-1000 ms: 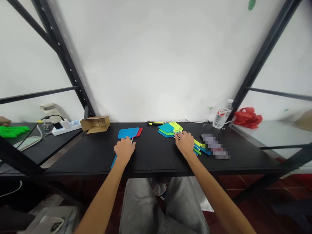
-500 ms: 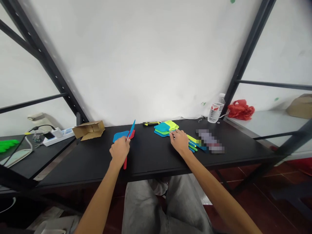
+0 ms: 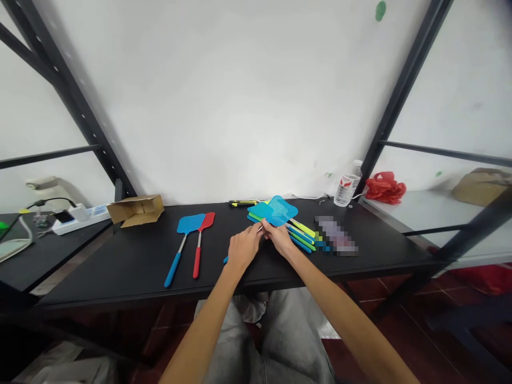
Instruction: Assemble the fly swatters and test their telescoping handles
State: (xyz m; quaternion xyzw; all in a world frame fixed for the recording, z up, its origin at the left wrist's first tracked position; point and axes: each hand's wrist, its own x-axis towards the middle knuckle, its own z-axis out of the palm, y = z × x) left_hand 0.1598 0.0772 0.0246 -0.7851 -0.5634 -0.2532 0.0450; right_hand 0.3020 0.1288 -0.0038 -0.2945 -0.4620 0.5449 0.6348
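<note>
My left hand (image 3: 245,246) is closed around the thin metal shaft of a blue fly swatter (image 3: 283,209), and its blue handle end peeks out below that hand. Close beside it, my right hand (image 3: 279,238) pinches the same swatter just under its mesh head. This head is tilted up over a pile of blue, green and yellow fly swatters (image 3: 302,238), whose handles point to the lower right. To the left, another blue fly swatter (image 3: 191,223) lies flat with its head against a red fly swatter (image 3: 197,261).
Behind the pile lies a black and yellow utility knife (image 3: 243,203). An open cardboard box (image 3: 138,210) and a power strip (image 3: 82,220) are at the left. A water bottle (image 3: 348,185) and a red plastic bag (image 3: 385,188) stand at the right, with a blurred-out item (image 3: 336,234) nearer.
My left hand let go of a blue fly swatter beside the red one and moved right. Both hands now hold another blue fly swatter, raised from the pile. The view shifted slightly.
</note>
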